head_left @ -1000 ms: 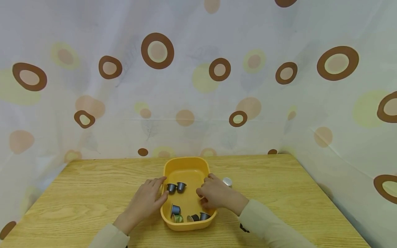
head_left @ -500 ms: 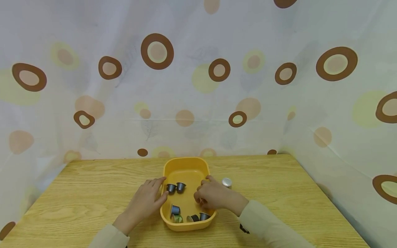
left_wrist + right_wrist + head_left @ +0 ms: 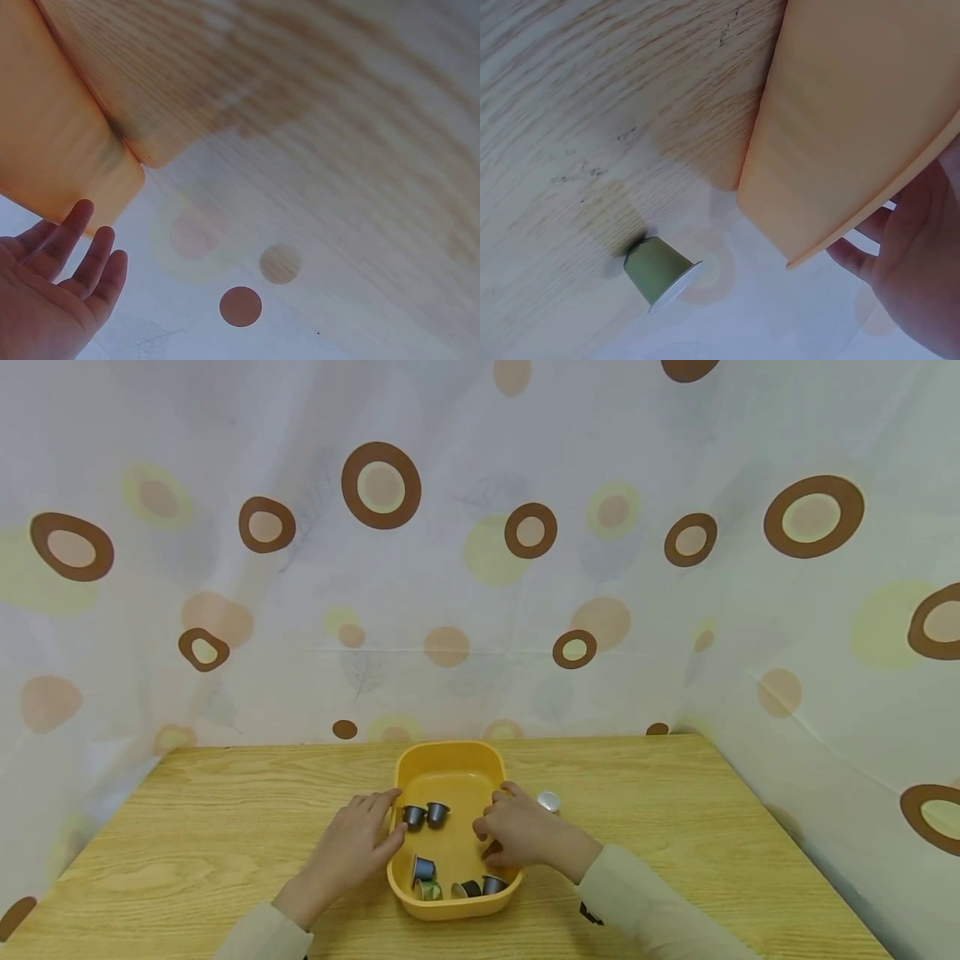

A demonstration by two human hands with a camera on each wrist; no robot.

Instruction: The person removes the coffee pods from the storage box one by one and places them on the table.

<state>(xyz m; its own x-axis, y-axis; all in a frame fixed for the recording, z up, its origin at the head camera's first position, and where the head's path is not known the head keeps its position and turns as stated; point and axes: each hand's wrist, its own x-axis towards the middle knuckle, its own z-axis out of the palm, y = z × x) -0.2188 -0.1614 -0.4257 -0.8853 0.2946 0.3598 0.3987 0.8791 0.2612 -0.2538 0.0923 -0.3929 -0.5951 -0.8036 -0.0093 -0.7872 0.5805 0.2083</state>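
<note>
A yellow rectangular tray (image 3: 448,907) with rounded corners stands on the wooden table, capsules lying on its floor. My left hand (image 3: 347,852) is at the left rim, fingers spread and relaxed, thumb tip over the edge. The left wrist view shows those fingers (image 3: 96,255) by the outer wall. My right hand (image 3: 525,829) reaches over the right rim, its fingers loosely bent inside; no held thing shows. In the tray, two dark capsules (image 3: 437,814) lie near my left thumb. A blue capsule (image 3: 423,868), a green one (image 3: 430,890) and dark ones (image 3: 493,884) lie at the front.
One capsule (image 3: 658,271), green with a silver lid, lies on the table just right of the tray. Wooden tabletop (image 3: 247,810) extends to both sides. A white patterned curtain (image 3: 465,693) closes off the back and sides.
My right hand's fingers shifted slightly left and bent, then moved back right and spread a little. My left hand, the tray and the capsules hold their places.
</note>
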